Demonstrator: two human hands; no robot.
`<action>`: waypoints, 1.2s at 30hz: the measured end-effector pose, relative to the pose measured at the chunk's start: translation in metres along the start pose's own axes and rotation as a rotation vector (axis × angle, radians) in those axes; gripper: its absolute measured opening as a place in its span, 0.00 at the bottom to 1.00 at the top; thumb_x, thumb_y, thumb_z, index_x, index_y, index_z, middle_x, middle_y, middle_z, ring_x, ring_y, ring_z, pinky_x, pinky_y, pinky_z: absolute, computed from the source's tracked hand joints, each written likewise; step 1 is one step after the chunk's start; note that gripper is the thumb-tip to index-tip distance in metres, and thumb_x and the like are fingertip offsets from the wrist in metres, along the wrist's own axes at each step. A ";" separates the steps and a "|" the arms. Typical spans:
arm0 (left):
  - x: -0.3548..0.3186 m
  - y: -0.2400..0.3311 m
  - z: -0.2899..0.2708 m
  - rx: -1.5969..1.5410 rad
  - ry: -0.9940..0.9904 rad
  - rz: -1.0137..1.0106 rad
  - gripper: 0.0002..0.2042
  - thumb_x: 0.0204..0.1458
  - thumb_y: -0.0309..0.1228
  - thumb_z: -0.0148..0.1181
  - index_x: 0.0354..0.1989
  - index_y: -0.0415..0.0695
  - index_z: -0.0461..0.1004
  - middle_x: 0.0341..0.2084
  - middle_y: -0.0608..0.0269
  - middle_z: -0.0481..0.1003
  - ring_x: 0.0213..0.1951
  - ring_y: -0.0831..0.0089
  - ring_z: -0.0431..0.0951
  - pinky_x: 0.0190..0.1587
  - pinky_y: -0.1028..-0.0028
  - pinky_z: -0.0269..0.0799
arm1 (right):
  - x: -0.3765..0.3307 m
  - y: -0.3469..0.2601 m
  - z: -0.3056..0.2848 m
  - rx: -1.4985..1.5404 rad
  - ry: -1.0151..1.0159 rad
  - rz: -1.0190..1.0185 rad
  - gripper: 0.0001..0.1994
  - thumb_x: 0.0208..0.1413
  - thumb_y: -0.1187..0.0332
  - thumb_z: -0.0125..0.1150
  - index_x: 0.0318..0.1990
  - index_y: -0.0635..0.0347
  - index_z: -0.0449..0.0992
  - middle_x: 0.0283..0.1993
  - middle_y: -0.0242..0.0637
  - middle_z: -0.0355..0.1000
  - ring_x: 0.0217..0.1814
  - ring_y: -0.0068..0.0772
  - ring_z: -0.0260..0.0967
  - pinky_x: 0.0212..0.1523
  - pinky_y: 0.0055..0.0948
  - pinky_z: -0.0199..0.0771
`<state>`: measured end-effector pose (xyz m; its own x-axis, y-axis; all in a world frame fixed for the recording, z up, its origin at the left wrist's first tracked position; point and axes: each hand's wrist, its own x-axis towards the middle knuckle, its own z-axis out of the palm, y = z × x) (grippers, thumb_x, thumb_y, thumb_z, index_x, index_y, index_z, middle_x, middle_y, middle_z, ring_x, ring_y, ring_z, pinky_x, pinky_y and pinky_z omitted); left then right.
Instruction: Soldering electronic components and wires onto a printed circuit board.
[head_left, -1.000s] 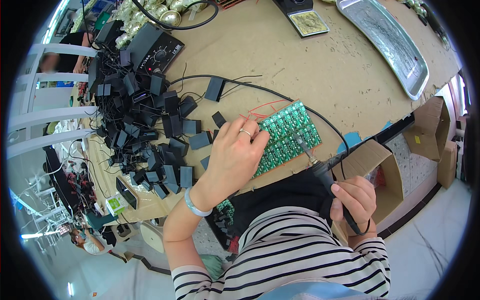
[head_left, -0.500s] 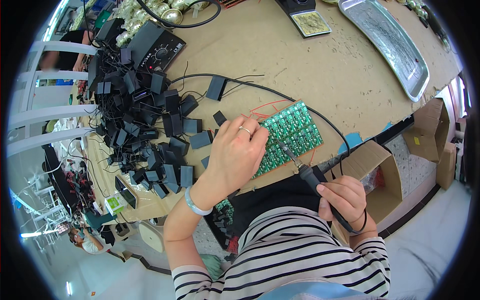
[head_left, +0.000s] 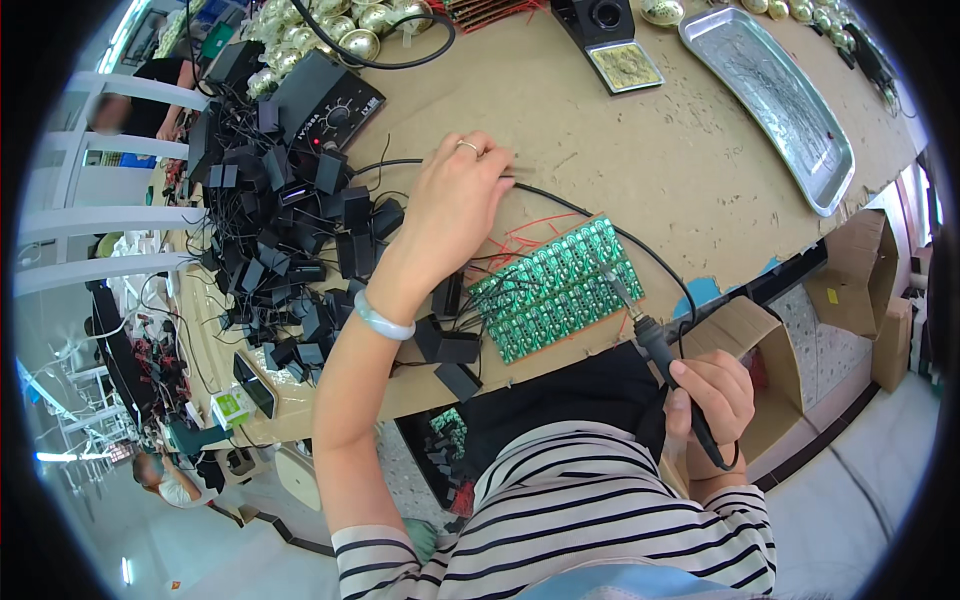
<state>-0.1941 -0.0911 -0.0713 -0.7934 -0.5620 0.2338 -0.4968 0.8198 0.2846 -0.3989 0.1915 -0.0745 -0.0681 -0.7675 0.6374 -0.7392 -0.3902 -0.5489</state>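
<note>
My right hand point(head_left: 712, 400) grips a soldering iron point(head_left: 655, 345) by its dark handle, the tip over the right part of a green circuit board panel point(head_left: 560, 285). My left hand point(head_left: 455, 200) is beyond the panel, its fingers curled down at the tabletop beside a black cable. Thin dark leads show at its fingertips; whatever is under the fingers is hidden. Red wires point(head_left: 515, 240) stick out along the panel's far edge. Several small black boxes point(head_left: 458, 347) with dark leads lie against its left side.
A heap of black boxes point(head_left: 270, 255) fills the left, beside a control unit point(head_left: 330, 105) with a dial. Farther off are an iron stand with a yellow cleaning pad point(head_left: 625, 67) and a metal tray point(head_left: 775, 105). Cardboard boxes point(head_left: 745, 335) stand at the right.
My left hand has moved from the panel to the tabletop beyond it. The soldering iron has shifted right along the panel. Black boxes with leads now show at the panel's left side.
</note>
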 end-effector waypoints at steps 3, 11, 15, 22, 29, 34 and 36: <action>0.002 0.000 -0.002 -0.099 -0.032 -0.046 0.08 0.57 0.25 0.62 0.44 0.40 0.79 0.37 0.53 0.78 0.43 0.52 0.77 0.47 0.59 0.74 | -0.002 -0.001 -0.002 0.000 0.000 0.016 0.13 0.47 0.77 0.62 0.43 0.67 0.81 0.32 0.40 0.78 0.26 0.36 0.75 0.27 0.31 0.76; -0.026 0.027 -0.015 -0.287 -0.133 0.167 0.07 0.51 0.22 0.66 0.39 0.43 0.83 0.29 0.60 0.78 0.33 0.59 0.79 0.39 0.65 0.75 | 0.002 0.004 0.006 0.056 -0.075 0.005 0.15 0.43 0.80 0.62 0.43 0.67 0.81 0.33 0.39 0.78 0.27 0.36 0.76 0.27 0.30 0.77; -0.029 0.025 -0.011 -0.267 -0.076 0.177 0.06 0.48 0.23 0.67 0.36 0.44 0.83 0.27 0.63 0.77 0.32 0.62 0.79 0.40 0.65 0.73 | 0.007 0.007 0.014 0.093 -0.072 -0.004 0.17 0.41 0.81 0.63 0.43 0.67 0.81 0.34 0.39 0.78 0.28 0.36 0.76 0.27 0.30 0.77; -0.031 0.024 -0.012 -0.222 -0.072 0.154 0.05 0.49 0.25 0.67 0.34 0.45 0.83 0.26 0.64 0.77 0.30 0.63 0.78 0.40 0.66 0.71 | 0.010 0.013 0.028 0.099 -0.059 0.029 0.16 0.42 0.80 0.64 0.43 0.65 0.82 0.34 0.38 0.78 0.28 0.35 0.76 0.30 0.30 0.78; -0.032 0.023 -0.007 -0.240 -0.074 0.156 0.04 0.48 0.25 0.67 0.33 0.44 0.83 0.27 0.64 0.77 0.32 0.63 0.79 0.42 0.66 0.72 | 0.014 0.013 0.034 0.111 -0.054 0.015 0.11 0.48 0.78 0.60 0.41 0.68 0.81 0.30 0.42 0.77 0.24 0.38 0.74 0.26 0.32 0.75; -0.033 0.024 -0.005 -0.230 -0.076 0.148 0.04 0.47 0.24 0.68 0.33 0.44 0.82 0.28 0.64 0.78 0.33 0.63 0.79 0.43 0.65 0.72 | 0.012 0.014 0.036 0.102 -0.056 0.011 0.12 0.48 0.78 0.60 0.41 0.68 0.81 0.30 0.42 0.77 0.24 0.37 0.73 0.26 0.31 0.75; -0.034 0.023 -0.005 -0.216 -0.063 0.146 0.05 0.47 0.24 0.68 0.33 0.44 0.82 0.28 0.63 0.78 0.33 0.62 0.79 0.44 0.65 0.73 | 0.012 0.014 0.035 0.101 -0.072 0.012 0.14 0.46 0.79 0.62 0.43 0.67 0.81 0.32 0.40 0.77 0.26 0.36 0.74 0.27 0.31 0.76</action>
<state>-0.1766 -0.0533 -0.0683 -0.8749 -0.4261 0.2301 -0.2945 0.8454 0.4455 -0.3871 0.1594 -0.0937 -0.0255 -0.8059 0.5916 -0.6671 -0.4270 -0.6104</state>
